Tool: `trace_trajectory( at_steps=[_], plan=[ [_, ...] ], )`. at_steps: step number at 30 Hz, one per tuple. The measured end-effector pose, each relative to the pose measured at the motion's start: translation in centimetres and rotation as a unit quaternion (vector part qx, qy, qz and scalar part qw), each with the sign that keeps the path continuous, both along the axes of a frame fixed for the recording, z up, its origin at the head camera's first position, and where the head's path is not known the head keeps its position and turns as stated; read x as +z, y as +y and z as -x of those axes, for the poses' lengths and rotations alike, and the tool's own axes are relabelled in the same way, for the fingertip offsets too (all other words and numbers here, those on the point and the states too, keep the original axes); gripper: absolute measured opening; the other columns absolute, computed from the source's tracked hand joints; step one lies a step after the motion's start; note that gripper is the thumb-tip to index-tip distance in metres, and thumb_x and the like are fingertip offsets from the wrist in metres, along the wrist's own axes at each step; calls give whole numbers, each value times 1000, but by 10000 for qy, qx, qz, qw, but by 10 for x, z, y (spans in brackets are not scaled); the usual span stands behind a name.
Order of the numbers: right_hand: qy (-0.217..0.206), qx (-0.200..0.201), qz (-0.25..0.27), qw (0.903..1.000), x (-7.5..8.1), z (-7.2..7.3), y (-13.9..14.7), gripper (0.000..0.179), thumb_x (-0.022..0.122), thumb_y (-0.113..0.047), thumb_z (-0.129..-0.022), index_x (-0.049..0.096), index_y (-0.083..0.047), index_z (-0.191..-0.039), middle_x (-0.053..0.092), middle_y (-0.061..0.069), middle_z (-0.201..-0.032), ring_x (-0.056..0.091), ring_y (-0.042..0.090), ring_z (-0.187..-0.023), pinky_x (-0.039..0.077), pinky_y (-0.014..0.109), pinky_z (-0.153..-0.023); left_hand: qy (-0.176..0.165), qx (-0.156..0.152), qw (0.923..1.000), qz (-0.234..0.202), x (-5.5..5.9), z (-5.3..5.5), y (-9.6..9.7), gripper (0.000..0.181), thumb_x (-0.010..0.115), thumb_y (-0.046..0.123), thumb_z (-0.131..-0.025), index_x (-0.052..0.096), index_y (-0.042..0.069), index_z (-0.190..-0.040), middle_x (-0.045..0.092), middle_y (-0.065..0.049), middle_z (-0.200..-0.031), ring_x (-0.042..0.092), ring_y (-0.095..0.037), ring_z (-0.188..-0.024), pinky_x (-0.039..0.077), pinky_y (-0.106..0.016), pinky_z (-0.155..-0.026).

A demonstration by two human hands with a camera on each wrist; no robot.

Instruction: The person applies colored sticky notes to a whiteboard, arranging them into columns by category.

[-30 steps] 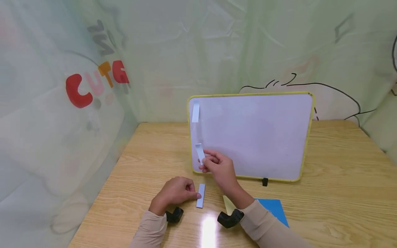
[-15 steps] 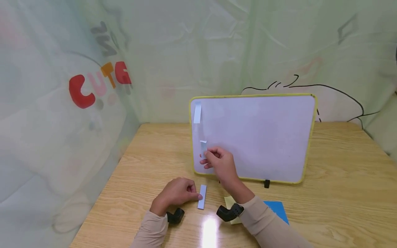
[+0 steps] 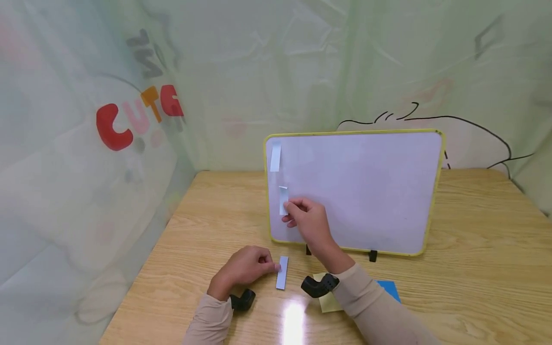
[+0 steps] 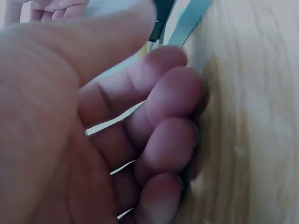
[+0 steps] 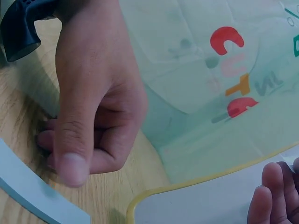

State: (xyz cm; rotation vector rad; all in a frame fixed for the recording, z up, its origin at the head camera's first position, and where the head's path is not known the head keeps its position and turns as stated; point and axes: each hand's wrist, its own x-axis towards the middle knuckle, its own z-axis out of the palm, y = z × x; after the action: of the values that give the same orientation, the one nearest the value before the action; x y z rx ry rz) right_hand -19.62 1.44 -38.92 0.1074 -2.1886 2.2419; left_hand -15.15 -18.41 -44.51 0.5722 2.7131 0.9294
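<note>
The right hand (image 3: 314, 225) pinches a pale, narrow rectangular strip (image 3: 283, 197) near its lower end, in front of the left side of a smooth white board (image 3: 362, 191) with a yellow rim. A light, steady pinch seems best, since squeezing could crease something so thin; its bent top edge probably needs sparing. The left hand (image 3: 246, 265) curls loosely around nothing, thumb tip at a flat blue-grey strip (image 3: 282, 278) on the glossy wood-grained table (image 3: 215, 206); contact is hard to tell. Near right lie a yellow sheet (image 3: 329, 303) and a straight-edged blue sheet (image 3: 390, 290).
</note>
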Motion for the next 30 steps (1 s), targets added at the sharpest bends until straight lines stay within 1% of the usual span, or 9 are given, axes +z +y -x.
trace_trajectory(
  at_steps=[4, 6, 8, 12, 15, 19, 21, 25, 30],
  plan=[
    [3, 81, -57, 10000, 4, 3, -1, 23, 67, -23, -98, 72, -2, -105, 71, 13, -92, 71, 23, -78, 58, 32, -71, -129, 235, 9994, -212, 5, 4, -1, 20, 66, 39, -97, 69, 25, -83, 60, 10, -69, 54, -7, -61, 44, -27, -58],
    [-3, 100, -53, 9999, 6, 4, -2, 24, 67, -24, -98, 72, -2, -106, 71, 13, -92, 71, 23, -77, 58, 32, -71, -80, 409, 9985, -340, 10, 7, -2, 17, 64, 38, -98, 72, 25, -90, 63, 10, -73, 57, -8, -65, 47, -29, -62],
    [-13, 103, -28, 9999, 8, 5, -3, 24, 67, -23, -97, 72, -1, -105, 71, 14, -92, 71, 23, -77, 58, 33, -70, 60, 657, 9968, -462, 17, 10, -4, 17, 64, 38, -98, 73, 25, -94, 64, 11, -79, 58, -9, -70, 48, -31, -67],
    [-52, 61, -27, 10000, 13, 7, -6, 24, 67, -22, -97, 73, 0, -103, 72, 14, -90, 71, 22, -75, 59, 32, -69, 303, 1165, 9890, -863, 35, 19, -9, 19, 64, 34, -99, 75, 18, -101, 66, 7, -86, 61, -13, -78, 50, -35, -71],
    [-164, 34, -78, 9998, 15, 8, -8, 24, 67, -23, -97, 73, 0, -103, 72, 14, -89, 71, 22, -75, 59, 32, -69, 351, 1412, 9827, -1148, 45, 25, -13, 22, 63, 32, -99, 74, 13, -105, 67, 3, -87, 63, -16, -80, 51, -36, -70],
    [-320, 13, -127, 9994, 17, 10, -9, 25, 65, -24, -98, 73, 0, -104, 73, 14, -89, 71, 21, -74, 59, 31, -69, 386, 1570, 9766, -1416, 53, 33, -13, 24, 63, 33, -100, 72, 12, -107, 67, 1, -90, 64, -16, -82, 52, -36, -72],
    [-352, 8, -131, 9993, 18, 11, -9, 26, 64, -23, -98, 73, 0, -105, 73, 14, -89, 71, 21, -74, 58, 31, -69, 481, 1620, 9734, -1545, 57, 38, -10, 24, 62, 34, -100, 72, 13, -107, 68, -1, -93, 65, -17, -83, 53, -36, -72],
    [-454, 30, -128, 9989, 21, 13, -10, 27, 65, -24, -98, 73, 0, -107, 73, 13, -91, 71, 20, -74, 58, 31, -68, 776, 1719, 9649, -1826, 66, 49, -4, 27, 62, 34, -100, 71, 11, -111, 69, -6, -95, 66, -20, -81, 54, -37, -70],
    [-554, 110, -133, 9983, 24, 17, -11, 27, 65, -24, -99, 73, -2, -110, 73, 12, -92, 71, 20, -76, 58, 31, -69, 1134, 1909, 9552, -1958, 78, 62, 3, 34, 65, 34, -98, 67, 11, -123, 67, -4, -98, 66, -21, -83, 54, -37, -68]
  ],
)
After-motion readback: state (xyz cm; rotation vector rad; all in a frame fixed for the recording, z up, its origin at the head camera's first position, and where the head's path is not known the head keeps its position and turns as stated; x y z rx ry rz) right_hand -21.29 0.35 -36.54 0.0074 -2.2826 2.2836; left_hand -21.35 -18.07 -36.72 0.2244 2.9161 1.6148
